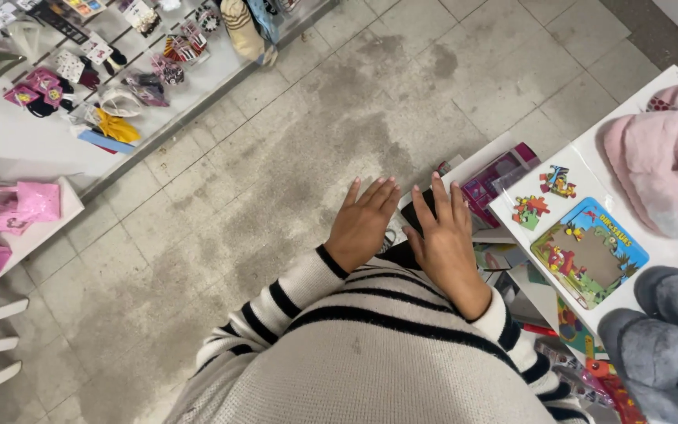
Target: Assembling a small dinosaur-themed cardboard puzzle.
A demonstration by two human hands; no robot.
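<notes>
At the far left a slanted wall display (80,71) carries hair accessories and small packaged trinkets, with pink bags (21,206) on a white shelf below it, near the left edge of view. Between that and the person lies a grey tiled floor (276,157), stained darker through its middle.

The left hand (364,221) is held flat, palm down, fingers together and stretched forward; it grips nothing, and whether it rests on anything I cannot tell. Just beside it the right hand (442,239) is also flat and spread, lying on a dark flat item (416,210) that pokes out under its fingertips, just off the left corner of the white tabletop (637,98). Only a small dark, smooth-looking patch of that item shows; the rest is hidden by the hand and the striped sleeves (339,314). It looks thin and stiff, probably light, and likely best taken by its edges, since a smooth face could slip.

Further right, the tabletop's near-left corner holds dinosaur puzzle pieces (543,196) and a blue dinosaur puzzle card (590,251). Fluffy pink slippers (661,157) sit at its far right edge, grey ones (661,345) nearer.
</notes>
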